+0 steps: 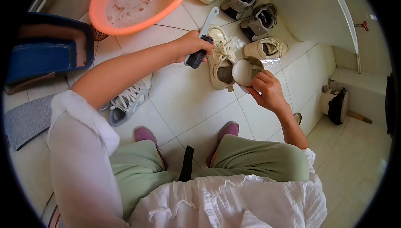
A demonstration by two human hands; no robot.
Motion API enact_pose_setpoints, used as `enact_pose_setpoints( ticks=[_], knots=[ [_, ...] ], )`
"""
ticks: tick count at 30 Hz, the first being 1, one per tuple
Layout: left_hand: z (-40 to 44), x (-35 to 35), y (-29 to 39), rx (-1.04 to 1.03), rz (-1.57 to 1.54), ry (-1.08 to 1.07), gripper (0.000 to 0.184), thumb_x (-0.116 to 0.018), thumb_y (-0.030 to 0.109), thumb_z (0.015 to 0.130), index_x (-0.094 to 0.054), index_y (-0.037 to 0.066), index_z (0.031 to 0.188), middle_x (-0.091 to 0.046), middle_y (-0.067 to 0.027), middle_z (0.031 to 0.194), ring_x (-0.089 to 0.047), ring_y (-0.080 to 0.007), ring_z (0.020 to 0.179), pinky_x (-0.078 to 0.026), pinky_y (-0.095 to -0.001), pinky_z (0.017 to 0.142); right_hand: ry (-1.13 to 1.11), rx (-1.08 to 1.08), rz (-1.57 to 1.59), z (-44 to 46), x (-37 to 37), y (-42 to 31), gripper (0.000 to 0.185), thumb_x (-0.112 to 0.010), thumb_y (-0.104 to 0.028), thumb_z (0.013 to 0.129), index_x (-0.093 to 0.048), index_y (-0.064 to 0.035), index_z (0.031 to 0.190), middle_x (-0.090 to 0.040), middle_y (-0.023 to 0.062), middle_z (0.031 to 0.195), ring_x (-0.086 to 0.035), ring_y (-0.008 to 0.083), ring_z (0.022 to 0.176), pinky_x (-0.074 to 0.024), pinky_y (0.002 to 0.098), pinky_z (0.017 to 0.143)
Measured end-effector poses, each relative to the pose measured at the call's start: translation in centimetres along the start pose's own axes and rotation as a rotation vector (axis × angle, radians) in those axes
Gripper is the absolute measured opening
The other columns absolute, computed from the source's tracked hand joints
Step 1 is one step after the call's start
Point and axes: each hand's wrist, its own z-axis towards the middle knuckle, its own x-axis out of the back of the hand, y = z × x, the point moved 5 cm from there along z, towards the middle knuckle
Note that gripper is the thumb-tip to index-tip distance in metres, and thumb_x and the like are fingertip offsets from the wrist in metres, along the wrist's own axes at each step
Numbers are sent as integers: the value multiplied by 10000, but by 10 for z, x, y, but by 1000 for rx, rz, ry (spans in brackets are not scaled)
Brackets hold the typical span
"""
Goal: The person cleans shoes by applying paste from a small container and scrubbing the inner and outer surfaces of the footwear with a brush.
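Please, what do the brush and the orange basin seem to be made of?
The brush seems plastic: its pale handle looks smooth and moulded; the dark, dense bristles are probably synthetic. The orange basin also looks plastic, with a smooth, evenly coloured rim.

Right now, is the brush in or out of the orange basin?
Out. The left hand holds the brush beside a cream shoe, and the orange basin stands apart, beyond that arm.

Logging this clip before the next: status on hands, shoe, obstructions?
Left hand gripping brush; right hand holding cup. Cream shoe between hands, upright on tiles. Second cream shoe close by; nothing evidently blocking brush.
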Motion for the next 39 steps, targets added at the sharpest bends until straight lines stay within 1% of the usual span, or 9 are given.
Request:
enact_pose_setpoints(
  ticks=[2, 4, 13, 17, 19, 25, 28, 31, 39],
  knots=[
    [12, 0, -4, 29, -60, -10, 331, -669, 46, 753, -548, 21, 1060, -575, -67, 1059, -604, -160, 949, -571, -354, 739, 10, -6, 3, 4, 5, 1, 199, -762, -56, 655, -572, -63, 710, -547, 53, 732, -506, 255, 676, -442, 365, 580],
    [18, 5, -8, 32, -89, 5, 328, -666, 41, 751, -547, 22, 1056, -574, -63, 1052, -605, -157, 943, -572, -356, 737, 22, 20, -55, 12, 14, -3, 167, -747, -115, 705, -587, -81, 740, -539, 43, 747, -513, 246, 694, -465, 364, 588],
    [32, 13, -19, 51, -234, 22, 319, -638, 13, 748, -540, 30, 1052, -571, -47, 1011, -602, -158, 931, -571, -379, 770, 47, 42, -54, 45, 11, 8, 175, -757, -113, 684, -597, -70, 741, -565, 49, 766, -549, 248, 738, -473, 365, 609],
    [40, 18, -26, 13, -242, -25, 327, -618, 12, 750, -533, 35, 1065, -569, -38, 996, -598, -158, 941, -561, -377, 781, 113, 69, -54, 56, 16, 11, 163, -738, -51, 672, -581, -62, 716, -555, 54, 735, -523, 254, 702, -454, 366, 615],
    [41, 19, -19, -9, -246, -65, 335, -616, 14, 749, -531, 35, 1072, -565, -36, 998, -595, -160, 951, -557, -377, 786, 50, 93, -94, 62, 7, 20, 169, -751, -127, 703, -595, -66, 722, -561, 48, 756, -540, 247, 728, -475, 366, 631],
    [30, 23, -18, 0, -233, 24, 306, -620, 15, 740, -540, 75, 1030, -549, -8, 951, -580, -143, 919, -548, -375, 796, 93, 68, -95, 68, 14, 23, 190, -756, -129, 691, -577, -67, 701, -561, 45, 744, -535, 245, 725, -477, 369, 625],
    [31, 29, -22, 15, -218, 67, 299, -626, 19, 748, -547, 84, 1030, -552, 0, 949, -580, -138, 914, -549, -374, 795, 118, 52, -105, 64, 19, 16, 177, -752, -125, 694, -585, -69, 710, -561, 46, 750, -538, 247, 730, -478, 366, 625],
    [34, 28, -17, -12, -205, 1, 319, -624, 15, 749, -550, 78, 1053, -559, 0, 964, -586, -143, 937, -548, -377, 807, 58, 101, -108, 49, 10, 15, 162, -748, -125, 701, -596, -72, 721, -560, 46, 757, -545, 249, 742, -478, 367, 618],
    [35, 23, -22, 39, -205, 25, 320, -639, 10, 751, -537, 74, 1047, -561, -9, 997, -596, -149, 958, -555, -356, 785, 54, -6, -81, 15, 19, 0, 160, -749, -116, 708, -596, -77, 736, -556, 41, 764, -536, 246, 725, -473, 367, 596]
  ],
)
